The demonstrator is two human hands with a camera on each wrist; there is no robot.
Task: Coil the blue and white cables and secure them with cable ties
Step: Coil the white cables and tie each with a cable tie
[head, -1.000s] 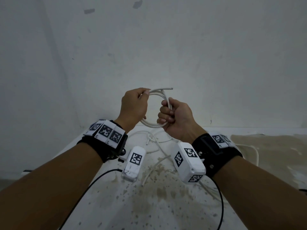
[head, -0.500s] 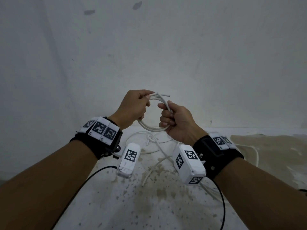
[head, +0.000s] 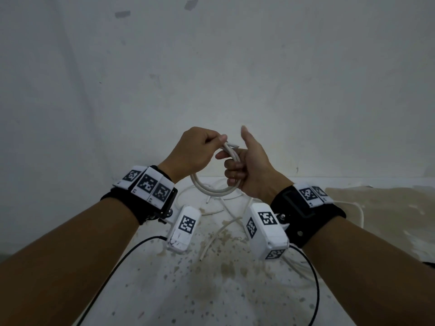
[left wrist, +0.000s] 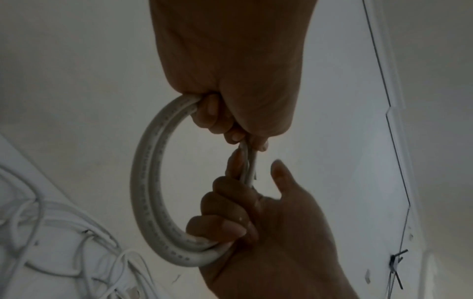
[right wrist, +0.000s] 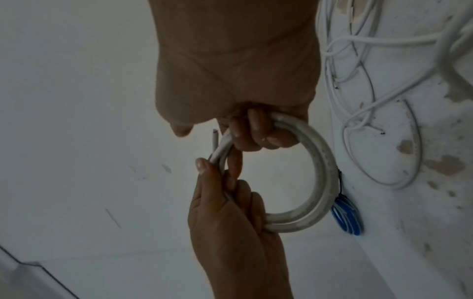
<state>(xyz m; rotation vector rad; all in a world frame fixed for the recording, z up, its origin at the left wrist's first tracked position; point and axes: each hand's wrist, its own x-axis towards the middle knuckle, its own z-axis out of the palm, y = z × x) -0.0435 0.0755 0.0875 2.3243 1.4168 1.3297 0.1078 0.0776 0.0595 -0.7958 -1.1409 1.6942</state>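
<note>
The white coil [head: 215, 184], two turns, hangs in the air between both hands, lower than a second ago. The right hand [head: 249, 170] has lifted its thumb off; its fingers still curl round the turns. The left hand [head: 195, 152] pinches the top by the free end. Judgement: coiling done, tying next. A blue coil [right wrist: 346, 217] and loose white cables [head: 219, 222] lie on the stained table [head: 211, 290] below.
</note>
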